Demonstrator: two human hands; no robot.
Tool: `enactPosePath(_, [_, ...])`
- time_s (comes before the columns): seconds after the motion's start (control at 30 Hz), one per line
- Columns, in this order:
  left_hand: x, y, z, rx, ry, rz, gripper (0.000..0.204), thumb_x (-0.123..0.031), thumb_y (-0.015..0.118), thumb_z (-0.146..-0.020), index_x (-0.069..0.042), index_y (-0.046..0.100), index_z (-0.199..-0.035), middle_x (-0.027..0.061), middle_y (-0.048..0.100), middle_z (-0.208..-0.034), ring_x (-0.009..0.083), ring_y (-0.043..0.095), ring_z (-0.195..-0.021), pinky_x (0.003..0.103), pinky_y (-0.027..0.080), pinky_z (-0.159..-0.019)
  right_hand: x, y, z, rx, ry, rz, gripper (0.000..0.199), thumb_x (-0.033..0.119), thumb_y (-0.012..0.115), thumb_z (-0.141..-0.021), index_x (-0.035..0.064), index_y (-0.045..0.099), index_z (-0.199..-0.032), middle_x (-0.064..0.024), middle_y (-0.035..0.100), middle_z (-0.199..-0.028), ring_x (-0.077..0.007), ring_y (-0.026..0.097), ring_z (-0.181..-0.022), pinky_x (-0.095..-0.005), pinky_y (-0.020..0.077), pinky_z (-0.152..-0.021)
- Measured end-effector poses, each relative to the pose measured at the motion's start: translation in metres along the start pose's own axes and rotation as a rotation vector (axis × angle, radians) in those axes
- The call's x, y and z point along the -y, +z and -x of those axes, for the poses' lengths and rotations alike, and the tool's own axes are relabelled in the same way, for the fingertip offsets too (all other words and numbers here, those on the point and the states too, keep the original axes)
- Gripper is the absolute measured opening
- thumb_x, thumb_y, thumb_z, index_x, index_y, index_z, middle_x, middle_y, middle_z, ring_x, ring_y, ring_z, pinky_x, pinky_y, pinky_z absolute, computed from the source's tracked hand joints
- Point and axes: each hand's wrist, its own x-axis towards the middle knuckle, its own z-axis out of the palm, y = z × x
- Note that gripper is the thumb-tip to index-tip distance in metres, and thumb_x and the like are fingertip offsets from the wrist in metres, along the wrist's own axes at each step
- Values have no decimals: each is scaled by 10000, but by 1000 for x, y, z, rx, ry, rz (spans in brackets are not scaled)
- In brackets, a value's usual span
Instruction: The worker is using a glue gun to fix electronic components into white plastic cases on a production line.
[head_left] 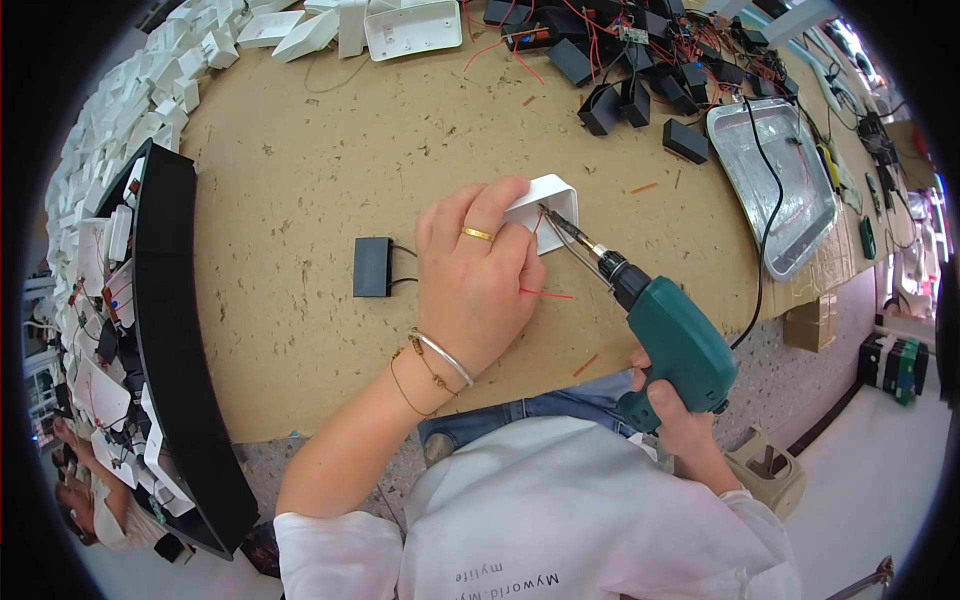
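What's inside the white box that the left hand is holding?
Inside the white box, the tip of the green soldering gun and a bit of red wire show. The left hand covers the box's left part, so whatever lies there can't be seen.

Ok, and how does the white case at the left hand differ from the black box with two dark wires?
Look: the white case is open and hollow; the black box shows a solid upper face. Pose: the left hand holds the white case, with the tip of the green tool at its opening; the black box lies untouched on the brown table. Both are box-shaped.
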Motion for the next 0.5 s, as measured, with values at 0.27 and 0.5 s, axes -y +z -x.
enactPosePath(0.27, [0, 0, 0, 4, -5, 4, 88, -32, 621, -643, -18, 542, -677, 72, 542, -1098, 278, 494, -968, 405, 391, -808, 0, -1, 2, -20, -12, 5, 547, 417, 645, -787, -39, 552, -1074, -50, 577, -767, -123, 527, -692, -263, 421, -626])
enactPosePath(0.5, [0, 0, 1, 1, -3, 5, 86, -29, 618, -644, -18, 538, -672, 72, 537, -1099, 276, 490, -970, 406, 390, -812, -1, 0, 2, -19, 5, -19, 558, 424, 646, -779, -40, 554, -1075, -60, 580, -791, -125, 526, -690, -261, 419, -619])
